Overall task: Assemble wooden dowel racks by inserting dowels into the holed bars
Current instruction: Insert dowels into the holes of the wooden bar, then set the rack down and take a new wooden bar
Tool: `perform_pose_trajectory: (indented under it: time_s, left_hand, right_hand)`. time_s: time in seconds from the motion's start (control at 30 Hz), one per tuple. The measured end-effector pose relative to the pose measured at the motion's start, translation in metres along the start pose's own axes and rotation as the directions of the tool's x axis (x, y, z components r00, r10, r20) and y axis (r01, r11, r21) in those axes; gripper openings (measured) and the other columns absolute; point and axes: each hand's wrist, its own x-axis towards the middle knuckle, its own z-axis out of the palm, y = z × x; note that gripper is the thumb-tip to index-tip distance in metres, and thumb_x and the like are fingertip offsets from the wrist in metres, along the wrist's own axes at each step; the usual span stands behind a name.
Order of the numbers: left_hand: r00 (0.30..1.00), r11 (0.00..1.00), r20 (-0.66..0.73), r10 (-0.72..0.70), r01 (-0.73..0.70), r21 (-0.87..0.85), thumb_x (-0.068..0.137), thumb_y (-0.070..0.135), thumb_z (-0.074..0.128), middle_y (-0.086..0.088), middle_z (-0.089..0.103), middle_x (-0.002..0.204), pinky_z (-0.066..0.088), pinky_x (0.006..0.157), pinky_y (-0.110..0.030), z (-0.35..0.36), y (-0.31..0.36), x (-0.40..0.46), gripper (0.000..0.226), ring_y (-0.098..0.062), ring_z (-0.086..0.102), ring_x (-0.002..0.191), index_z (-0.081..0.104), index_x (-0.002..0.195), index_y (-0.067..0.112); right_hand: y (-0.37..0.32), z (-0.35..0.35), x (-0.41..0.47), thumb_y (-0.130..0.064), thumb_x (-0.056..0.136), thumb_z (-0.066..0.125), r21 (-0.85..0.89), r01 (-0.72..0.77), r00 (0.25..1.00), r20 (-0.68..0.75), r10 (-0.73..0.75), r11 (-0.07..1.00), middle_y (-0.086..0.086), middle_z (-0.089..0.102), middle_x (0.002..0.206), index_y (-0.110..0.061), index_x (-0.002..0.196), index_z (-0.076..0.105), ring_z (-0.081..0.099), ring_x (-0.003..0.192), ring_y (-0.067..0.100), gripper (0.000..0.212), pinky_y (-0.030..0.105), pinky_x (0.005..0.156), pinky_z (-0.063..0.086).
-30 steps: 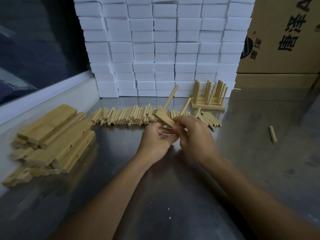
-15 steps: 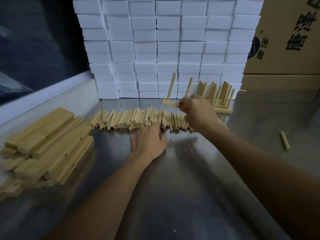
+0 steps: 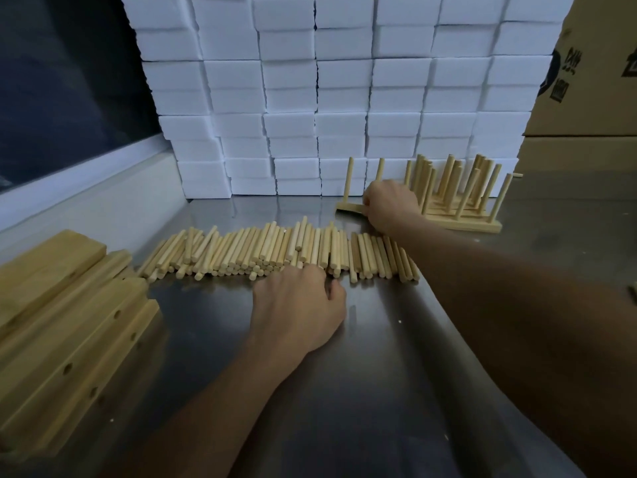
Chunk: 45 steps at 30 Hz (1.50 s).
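Steel bench (image 3: pixel 379 391), white blocks (image 3: pixel 327 98) behind | right hand (image 3: pixel 389 207) gripping new rack (image 3: pixel 350 207) upper centre, beside finished racks (image 3: pixel 458 201) | left hand (image 3: pixel 298 307) curled at loose dowels (image 3: pixel 275 250), grip unclear | holed bars (image 3: pixel 69 339) lower left | advice: set down flat, release gently, keep dowels upright.

Dull steel table (image 3: pixel 379 391); carried loose dowels (image 3: pixel 275 250) at twelve o'clock, holed bars (image 3: pixel 69 322) at nine, finished racks (image 3: pixel 458 201) at one, white blocks (image 3: pixel 327 98) behind.

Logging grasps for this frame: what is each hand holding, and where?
Right hand grips the two-dowel bar at its right end; left hand reaches the loose dowels, hold unclear.
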Motion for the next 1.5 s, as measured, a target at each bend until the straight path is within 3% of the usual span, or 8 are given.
perform_pose_trajectory:
  time_s: [0.47, 0.7, 0.93, 1.03, 1.13, 1.23, 1.37, 1.5]
  left_hand:
    - [1.0, 1.0, -0.004, -0.002, 0.002, -0.009, 0.094, 0.047, 0.043, 0.007, 0.048, 0.058, 0.028, 0.054, -0.028, -0.004, 0.002, -0.002, 0.042, -0.009, 0.044, 0.054, 0.038, 0.061, 0.022]
    - [1.0, 1.0, -0.009, -0.009, 0.009, -0.014, 0.094, 0.047, 0.043, 0.007, 0.047, 0.057, 0.023, 0.05, -0.026, -0.005, 0.002, -0.002, 0.043, -0.007, 0.041, 0.053, 0.037, 0.06, 0.022]
    - [1.0, 1.0, -0.001, -0.005, 0.005, -0.027, 0.094, 0.047, 0.043, 0.007, 0.048, 0.058, 0.03, 0.055, -0.029, -0.002, 0.001, -0.003, 0.041, -0.009, 0.045, 0.055, 0.04, 0.062, 0.022]
    - [1.0, 1.0, -0.003, -0.004, 0.004, -0.023, 0.095, 0.048, 0.043, 0.007, 0.049, 0.059, 0.029, 0.055, -0.028, -0.002, 0.001, -0.002, 0.041, -0.009, 0.045, 0.055, 0.04, 0.062, 0.023]
    - [1.0, 1.0, -0.006, 0.001, -0.001, -0.014, 0.094, 0.048, 0.043, 0.007, 0.048, 0.059, 0.027, 0.052, -0.028, -0.002, 0.001, -0.001, 0.041, -0.008, 0.043, 0.054, 0.039, 0.062, 0.023]
    - [1.0, 1.0, -0.012, -0.001, 0.0, -0.012, 0.094, 0.047, 0.044, 0.007, 0.049, 0.058, 0.025, 0.051, -0.027, -0.002, 0.001, -0.002, 0.041, -0.008, 0.043, 0.054, 0.04, 0.062, 0.022]
    - [1.0, 1.0, 0.002, -0.003, 0.003, -0.016, 0.093, 0.045, 0.044, 0.006, 0.048, 0.057, 0.022, 0.049, -0.027, -0.005, 0.001, -0.003, 0.041, -0.01, 0.042, 0.052, 0.039, 0.06, 0.021]
    - [1.0, 0.999, 0.001, -0.014, 0.014, -0.045, 0.093, 0.043, 0.046, 0.005, 0.047, 0.057, 0.03, 0.056, -0.031, -0.01, 0.004, -0.008, 0.042, -0.011, 0.04, 0.052, 0.037, 0.058, 0.021]
  right_hand:
    - [0.008, 0.023, 0.027, -0.01, 0.085, 0.067, 0.097, 0.0, 0.998, 0.056, -0.005, 0.995, 0.012, 0.051, 0.121, -0.009, 0.118, 0.063, 0.054, 0.107, 0.028, 0.033, 0.042, 0.091, 0.051]
    - [0.011, 0.018, 0.027, -0.016, 0.086, 0.062, 0.053, -0.034, 0.996, 0.085, 0.03, 0.998, 0.007, 0.056, 0.097, -0.007, 0.099, 0.061, 0.056, 0.085, 0.024, 0.016, 0.037, 0.071, 0.05]
    - [0.009, 0.027, 0.028, -0.017, 0.09, 0.06, 0.162, -0.034, 0.995, 0.1, 0.018, 0.986, 0.01, 0.049, 0.124, -0.006, 0.122, 0.054, 0.054, 0.103, 0.028, 0.034, 0.038, 0.082, 0.044]
    - [0.01, 0.023, 0.03, -0.02, 0.092, 0.058, 0.205, -0.092, 0.988, 0.144, 0.063, 0.974, 0.009, 0.055, 0.11, -0.008, 0.115, 0.055, 0.055, 0.086, 0.022, 0.026, 0.036, 0.075, 0.049]
    - [0.009, 0.022, 0.027, -0.024, 0.096, 0.052, 0.21, -0.119, 0.98, 0.184, 0.08, 0.97, 0.004, 0.053, 0.086, -0.011, 0.103, 0.057, 0.051, 0.071, 0.016, 0.016, 0.029, 0.054, 0.037]
    - [0.008, 0.02, 0.022, -0.026, 0.098, 0.051, 0.258, -0.111, 0.985, 0.154, 0.073, 0.96, 0.003, 0.056, 0.085, -0.011, 0.098, 0.058, 0.056, 0.07, 0.015, 0.016, 0.027, 0.052, 0.035]
    - [0.007, 0.001, 0.01, -0.027, 0.1, 0.048, 0.307, -0.083, 0.992, 0.118, 0.048, 0.948, 0.006, 0.068, 0.078, -0.008, 0.099, 0.061, 0.067, 0.066, 0.02, 0.023, 0.036, 0.062, 0.057]
    - [0.003, -0.026, -0.013, -0.031, 0.101, 0.046, 0.281, -0.026, 0.999, 0.027, 0.019, 0.96, 0.008, 0.068, 0.096, -0.008, 0.107, 0.065, 0.064, 0.086, 0.023, 0.03, 0.04, 0.081, 0.056]
